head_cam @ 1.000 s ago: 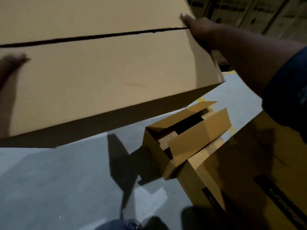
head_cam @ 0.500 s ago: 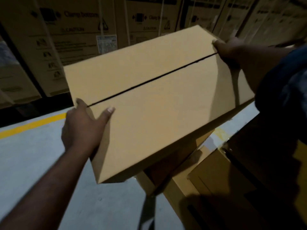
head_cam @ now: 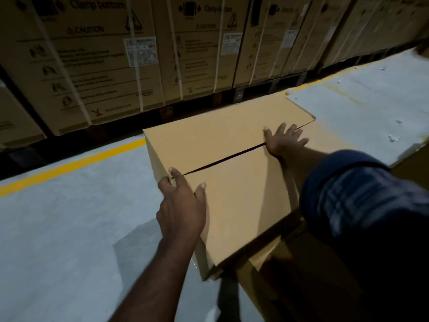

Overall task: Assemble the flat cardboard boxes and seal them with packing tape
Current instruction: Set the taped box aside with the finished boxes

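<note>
A plain brown cardboard box (head_cam: 232, 135) sits low in front of me with its two top flaps folded shut. A dark untaped seam (head_cam: 222, 160) runs across the top. My left hand (head_cam: 183, 210) rests on the near left end of the seam, fingers reaching over the box's left edge and thumb on the top. At the far right end of the seam, my right hand (head_cam: 283, 140) presses flat on the flaps with its fingers spread. No tape is in view.
Another brown box (head_cam: 267, 259) lies under the near right corner, in shadow. Tall strapped shipping cartons (head_cam: 104, 66) line the back. A yellow line (head_cam: 69, 166) crosses the grey floor (head_cam: 69, 228) to the left.
The box was held up in the air between both hands; it has come down and away from me. My right hand now lies flat on top instead of holding the far edge.
</note>
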The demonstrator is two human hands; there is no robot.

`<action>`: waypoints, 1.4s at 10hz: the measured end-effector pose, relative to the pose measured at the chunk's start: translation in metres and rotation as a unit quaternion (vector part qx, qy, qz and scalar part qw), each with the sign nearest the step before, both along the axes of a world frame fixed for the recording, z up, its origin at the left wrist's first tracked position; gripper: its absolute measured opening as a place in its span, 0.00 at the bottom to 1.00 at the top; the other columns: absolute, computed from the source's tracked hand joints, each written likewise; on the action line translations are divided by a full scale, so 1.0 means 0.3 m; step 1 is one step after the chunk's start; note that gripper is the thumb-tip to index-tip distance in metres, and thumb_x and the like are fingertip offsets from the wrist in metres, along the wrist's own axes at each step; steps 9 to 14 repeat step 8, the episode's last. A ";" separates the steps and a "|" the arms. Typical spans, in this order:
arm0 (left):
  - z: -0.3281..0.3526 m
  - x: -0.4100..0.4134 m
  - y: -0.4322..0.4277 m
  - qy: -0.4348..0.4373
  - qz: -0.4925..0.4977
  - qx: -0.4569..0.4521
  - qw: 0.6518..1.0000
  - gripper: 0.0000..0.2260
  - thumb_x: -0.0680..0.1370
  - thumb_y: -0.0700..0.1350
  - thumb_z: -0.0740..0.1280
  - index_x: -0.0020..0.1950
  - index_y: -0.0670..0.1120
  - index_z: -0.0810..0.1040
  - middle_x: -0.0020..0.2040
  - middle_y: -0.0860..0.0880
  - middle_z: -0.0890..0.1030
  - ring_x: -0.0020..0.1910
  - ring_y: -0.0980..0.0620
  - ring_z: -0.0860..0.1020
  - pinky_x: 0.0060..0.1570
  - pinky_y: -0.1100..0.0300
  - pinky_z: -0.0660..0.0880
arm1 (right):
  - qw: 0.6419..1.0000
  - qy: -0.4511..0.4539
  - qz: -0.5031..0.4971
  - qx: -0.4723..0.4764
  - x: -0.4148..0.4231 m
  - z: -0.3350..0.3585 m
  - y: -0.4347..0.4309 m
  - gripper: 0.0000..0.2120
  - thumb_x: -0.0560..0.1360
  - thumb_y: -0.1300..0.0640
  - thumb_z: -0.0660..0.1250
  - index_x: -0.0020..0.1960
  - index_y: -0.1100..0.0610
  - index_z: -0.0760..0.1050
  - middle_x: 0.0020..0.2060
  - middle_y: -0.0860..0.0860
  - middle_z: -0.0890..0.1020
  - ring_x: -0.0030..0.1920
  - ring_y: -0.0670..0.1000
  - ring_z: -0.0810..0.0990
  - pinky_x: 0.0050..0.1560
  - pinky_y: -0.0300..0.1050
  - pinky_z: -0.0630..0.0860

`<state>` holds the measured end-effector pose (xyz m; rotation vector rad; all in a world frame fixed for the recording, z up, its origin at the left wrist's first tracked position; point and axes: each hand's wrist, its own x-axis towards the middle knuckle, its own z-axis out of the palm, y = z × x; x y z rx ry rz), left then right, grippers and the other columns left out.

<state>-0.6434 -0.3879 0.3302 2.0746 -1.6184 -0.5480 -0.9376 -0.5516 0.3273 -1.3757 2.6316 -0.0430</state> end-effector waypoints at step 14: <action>0.155 0.310 0.049 -0.004 -0.092 -0.022 0.995 0.35 0.80 0.61 0.63 0.82 0.52 0.53 0.82 0.47 0.51 0.78 0.44 0.59 0.69 0.46 0.67 | 0.941 -0.021 0.326 -0.090 0.558 0.090 0.322 0.34 0.81 0.33 0.44 0.82 0.49 0.48 0.82 0.53 0.45 0.81 0.58 0.39 0.75 0.69 0.39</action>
